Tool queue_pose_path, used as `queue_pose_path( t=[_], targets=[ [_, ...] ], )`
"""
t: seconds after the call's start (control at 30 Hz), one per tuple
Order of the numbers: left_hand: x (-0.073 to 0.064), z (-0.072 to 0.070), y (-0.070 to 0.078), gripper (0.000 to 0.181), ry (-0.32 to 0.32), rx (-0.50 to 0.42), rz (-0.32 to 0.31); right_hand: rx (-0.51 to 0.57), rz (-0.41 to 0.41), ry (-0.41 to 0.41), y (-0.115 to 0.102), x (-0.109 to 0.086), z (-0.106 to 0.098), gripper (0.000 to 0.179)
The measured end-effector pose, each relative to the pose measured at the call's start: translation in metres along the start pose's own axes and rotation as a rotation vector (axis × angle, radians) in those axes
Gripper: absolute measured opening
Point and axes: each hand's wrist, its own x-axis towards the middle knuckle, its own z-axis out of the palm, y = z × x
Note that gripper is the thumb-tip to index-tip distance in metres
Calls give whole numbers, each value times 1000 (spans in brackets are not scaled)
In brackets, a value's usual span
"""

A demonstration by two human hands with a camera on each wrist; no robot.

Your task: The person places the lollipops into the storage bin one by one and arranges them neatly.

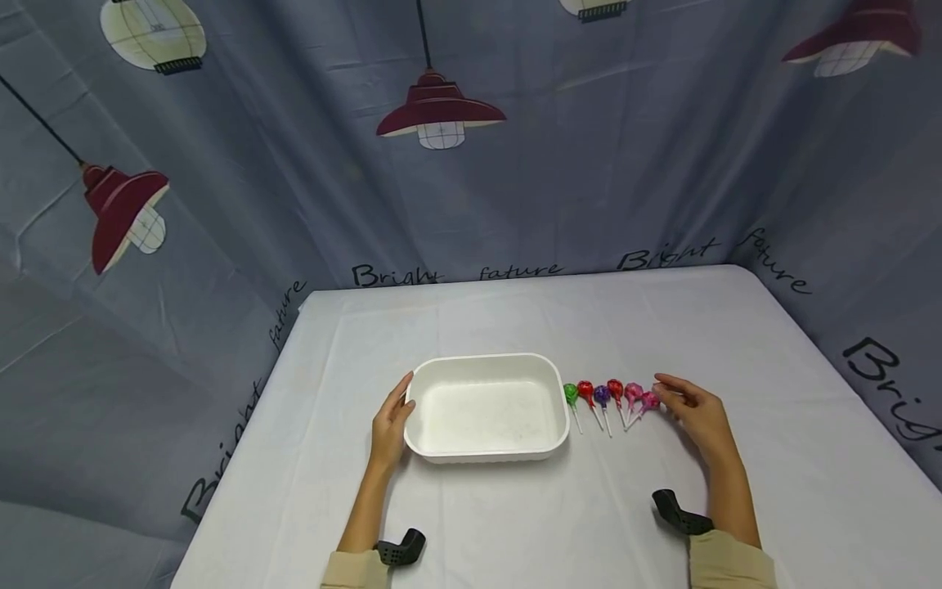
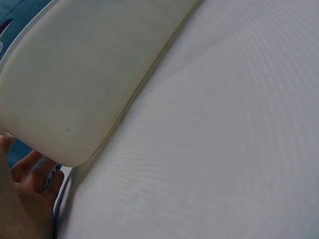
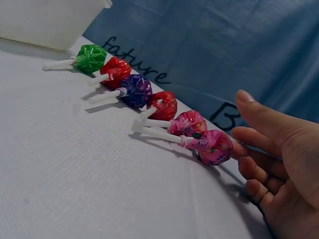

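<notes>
A white rectangular tray (image 1: 486,454) with rounded corners rests on the table. At its left end my left hand (image 1: 390,425) holds the rim, thumb over the edge and fingers along the outside. In the left wrist view, those fingers (image 2: 37,172) are partly hidden behind the tray wall (image 2: 94,74). To the tray's right lies a row of several wrapped lollipops: green (image 1: 571,393), red, purple (image 1: 602,395), red and two pink. My right hand (image 1: 692,409) is beside the rightmost pink lollipop (image 3: 215,148), fingers loosely bent, their tips right at its wrapper.
A white cloth covers the table (image 1: 515,532). Grey-blue curtains (image 1: 294,164) printed with lamps and lettering hang behind and at both sides. Black wrist-worn devices sit by the left cuff (image 1: 401,548) and the right cuff (image 1: 683,514). White lollipop sticks point toward the near side.
</notes>
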Motion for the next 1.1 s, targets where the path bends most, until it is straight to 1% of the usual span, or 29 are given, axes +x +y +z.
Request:
queue_pose_path(
  t=[0.03, 0.13, 0.27, 0.4, 0.67, 0.97, 1.1],
  targets=[
    [0, 0, 2, 42, -2, 11, -9, -20, 3, -7, 0, 0, 0, 53],
    [-2, 1, 15, 43, -19, 46, -19, -65, 8, -28, -2, -1, -1, 53],
    [-5, 3, 30, 44, -41, 82, -24, -126, -8, -52, -2, -1, -2, 52],
    [-5, 4, 32, 44, -54, 70, -38, -176, -12, -61, -1, 0, -2, 51],
    [-5, 4, 29, 45, -51, 17, -52, -236, -8, -74, -1, 0, -3, 44],
    [-4, 4, 29, 45, -45, 33, -51, -239, 19, -72, -2, -1, -2, 40],
    [-1, 1, 14, 44, -38, 15, -61, -243, 22, -69, -2, -1, -1, 38]
  ],
)
